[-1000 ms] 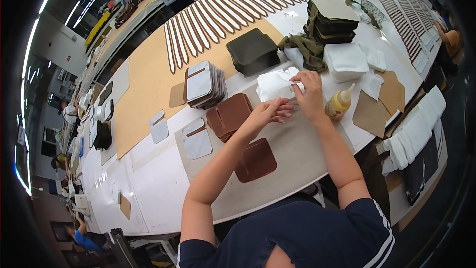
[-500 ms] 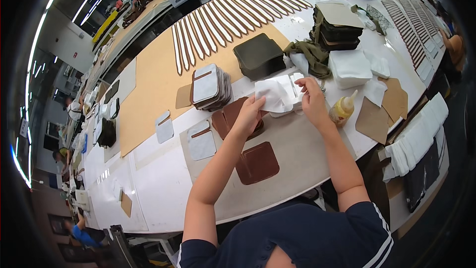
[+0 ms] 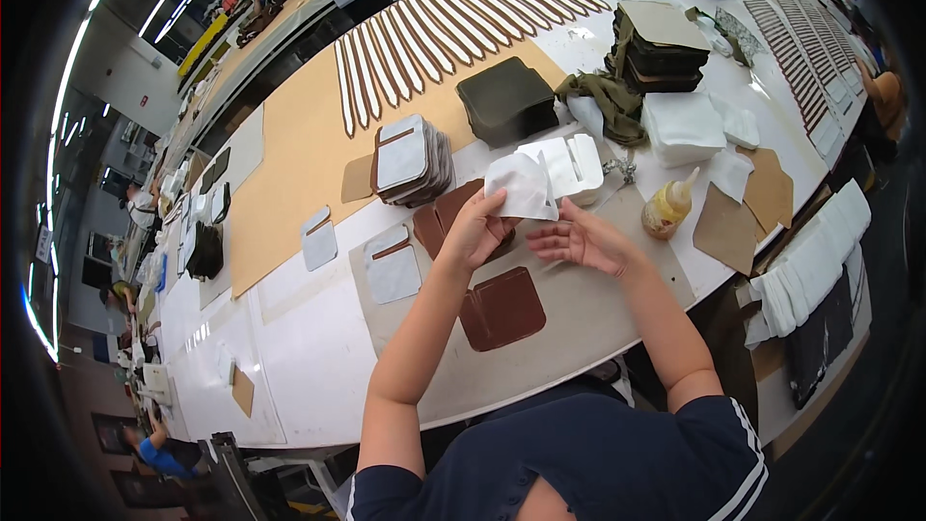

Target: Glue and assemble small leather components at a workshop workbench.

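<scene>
My left hand pinches a thin white sheet by its lower left edge, above the work surface. Close to the sheet's lower right corner, my right hand has its fingers stretched out and apart; whether the thumb touches the corner I cannot tell. Behind the sheet lies a stack of white slotted pieces, partly covered by it. Brown leather pieces lie under and beside my left hand. Nearer me, one brown leather panel rests flat on a grey mat.
A yellow squeeze bottle stands right of my right hand. Around lie a pale panel stack, dark green panels, a green cloth, a white pile and brown-edged strips. The table edge curves before me.
My right hand has come down and left, away from the white slotted stack, and its fingers have spread. The sheet in my left hand has shifted slightly left, uncovering more of the stack.
</scene>
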A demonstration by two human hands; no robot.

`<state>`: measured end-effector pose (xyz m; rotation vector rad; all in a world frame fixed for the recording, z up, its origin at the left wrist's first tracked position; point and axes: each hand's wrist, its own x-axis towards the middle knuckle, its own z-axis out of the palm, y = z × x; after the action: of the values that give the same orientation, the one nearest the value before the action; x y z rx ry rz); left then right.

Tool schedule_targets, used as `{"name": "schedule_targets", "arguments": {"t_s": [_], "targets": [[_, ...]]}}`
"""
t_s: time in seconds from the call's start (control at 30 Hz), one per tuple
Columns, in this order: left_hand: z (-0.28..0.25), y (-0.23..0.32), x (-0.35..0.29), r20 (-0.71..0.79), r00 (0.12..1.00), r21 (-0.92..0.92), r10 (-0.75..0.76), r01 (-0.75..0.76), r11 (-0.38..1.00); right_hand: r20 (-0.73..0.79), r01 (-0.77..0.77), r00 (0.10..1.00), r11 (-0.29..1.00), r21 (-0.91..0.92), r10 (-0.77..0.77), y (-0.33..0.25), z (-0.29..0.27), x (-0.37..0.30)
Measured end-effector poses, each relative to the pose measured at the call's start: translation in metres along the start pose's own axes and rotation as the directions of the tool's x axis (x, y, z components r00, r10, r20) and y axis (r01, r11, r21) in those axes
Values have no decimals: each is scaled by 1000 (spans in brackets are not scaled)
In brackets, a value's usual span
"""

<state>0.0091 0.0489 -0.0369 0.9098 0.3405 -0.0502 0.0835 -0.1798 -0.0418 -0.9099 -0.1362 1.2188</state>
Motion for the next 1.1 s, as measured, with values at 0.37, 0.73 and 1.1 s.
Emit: {"name": "schedule_targets", "arguments": {"t_s": [0.37, 0.73, 1.1], "targets": [[-3, -1, -72, -19, 996, 193, 83, -77, 978, 78, 326, 944, 878, -350, -320, 14, -5, 15], [-22, -28, -102, -153, 920, 444, 361, -262, 857, -6, 325, 931, 836, -442, -365, 27, 21, 11], [1, -18, -88, -75, 950, 477, 302, -232, 847, -1, 414, 903, 869, -270, -430, -2, 37, -10]]}}
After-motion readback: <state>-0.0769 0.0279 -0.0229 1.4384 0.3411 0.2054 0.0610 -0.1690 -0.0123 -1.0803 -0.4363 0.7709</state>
